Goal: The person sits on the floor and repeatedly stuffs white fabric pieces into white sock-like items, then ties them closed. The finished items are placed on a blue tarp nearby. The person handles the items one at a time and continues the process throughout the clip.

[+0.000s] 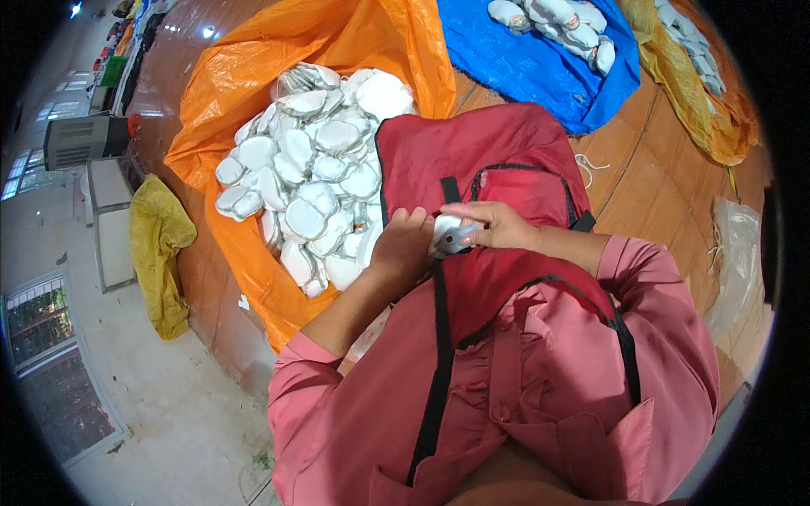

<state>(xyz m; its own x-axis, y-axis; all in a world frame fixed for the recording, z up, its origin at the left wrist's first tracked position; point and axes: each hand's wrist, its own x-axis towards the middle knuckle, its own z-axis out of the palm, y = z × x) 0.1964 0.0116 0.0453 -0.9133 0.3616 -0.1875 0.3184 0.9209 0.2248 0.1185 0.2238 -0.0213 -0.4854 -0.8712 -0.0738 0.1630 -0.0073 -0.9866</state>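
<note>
A small white and grey fabric piece (450, 235) with a dark round spot sits between my two hands, above my lap. My right hand (499, 226) pinches its right side with the thumb and fingers. On its other side my left hand (405, 243) is closed, fingers curled against the piece; its fingertips are hidden. Beneath both hands spreads a red apron (506, 139) with black edging and a pocket. Left of the apron, a large heap of flat, rounded white fabric pieces (308, 181) lies on an orange plastic sheet (245, 51).
Ahead on a blue sheet (523, 80) lie several stuffed white pieces (561, 21). A yellow-orange sack (704, 93) with grey-white pieces (688, 42) stands at far right. A clear plastic bag (732, 261) lies on the brown tabletop (645, 160). At left hangs a yellow sack (159, 253).
</note>
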